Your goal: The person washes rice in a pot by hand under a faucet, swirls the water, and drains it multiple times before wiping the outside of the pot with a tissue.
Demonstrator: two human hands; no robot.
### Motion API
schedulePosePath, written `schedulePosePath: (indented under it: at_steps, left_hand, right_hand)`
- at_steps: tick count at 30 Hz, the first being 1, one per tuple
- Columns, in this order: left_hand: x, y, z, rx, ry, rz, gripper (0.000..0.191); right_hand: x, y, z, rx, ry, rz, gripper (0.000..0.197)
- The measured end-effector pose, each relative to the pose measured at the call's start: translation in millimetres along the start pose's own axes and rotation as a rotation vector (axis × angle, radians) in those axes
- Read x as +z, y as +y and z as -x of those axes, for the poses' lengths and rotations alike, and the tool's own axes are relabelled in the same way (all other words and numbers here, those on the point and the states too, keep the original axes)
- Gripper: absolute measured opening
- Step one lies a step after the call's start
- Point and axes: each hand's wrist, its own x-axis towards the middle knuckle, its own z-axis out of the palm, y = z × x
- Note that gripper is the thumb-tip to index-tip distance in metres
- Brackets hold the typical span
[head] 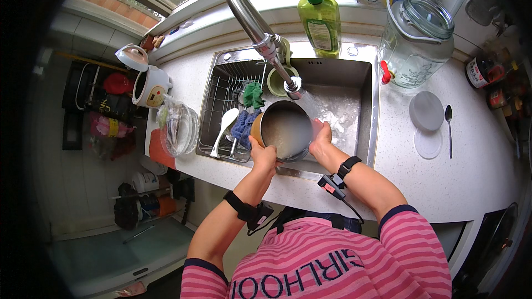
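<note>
Over the sink (pixel 361 104) I hold a round inner cooking pot (pixel 256 129) with a golden outer wall. Cloudy whitish water (pixel 286 133) lies in it, with what look like rice grains at the bottom. My left hand (pixel 264 153) grips the near left side of the pot, thumb at the rim. On the right side, my right hand (pixel 321 138) is closed around the pot's edge. Just beyond the pot hangs the steel faucet's spout (pixel 293 87), and water runs from it past the far right rim into the basin. The pot hides some fingers of both hands.
A wire drying rack (pixel 216 87) at left holds a white rice paddle (pixel 224 131), blue cloth (pixel 245 126) and green scrubber (pixel 253 95). A lid-up rice cooker (pixel 156 87) stands left. Behind are a soap bottle (pixel 319 25) and glass dispenser jar (pixel 415 50); a spoon (pixel 449 128) lies right.
</note>
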Motion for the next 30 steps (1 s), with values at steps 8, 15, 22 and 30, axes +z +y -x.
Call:
schedulePosePath:
  at_steps: [8, 15, 22, 30]
  left_hand:
    - [1, -2, -4, 0.007, 0.023, 0.02, 0.079]
    - [4, 3, -6, 0.005, 0.053, -0.084, 0.08]
    - [6, 1, -11, 0.027, 0.064, -0.145, 0.078]
    - [4, 0, -16, 0.05, 0.08, -0.177, 0.079]
  right_hand:
    - [2, 2, 9, -0.014, -0.017, -0.018, 0.04]
    - [-2, 3, 1, 0.0, -0.009, -0.07, 0.037]
    - [-7, 6, -9, 0.048, -0.042, -0.091, 0.048]
    - [-1, 5, 6, 0.093, 0.026, -0.18, 0.056]
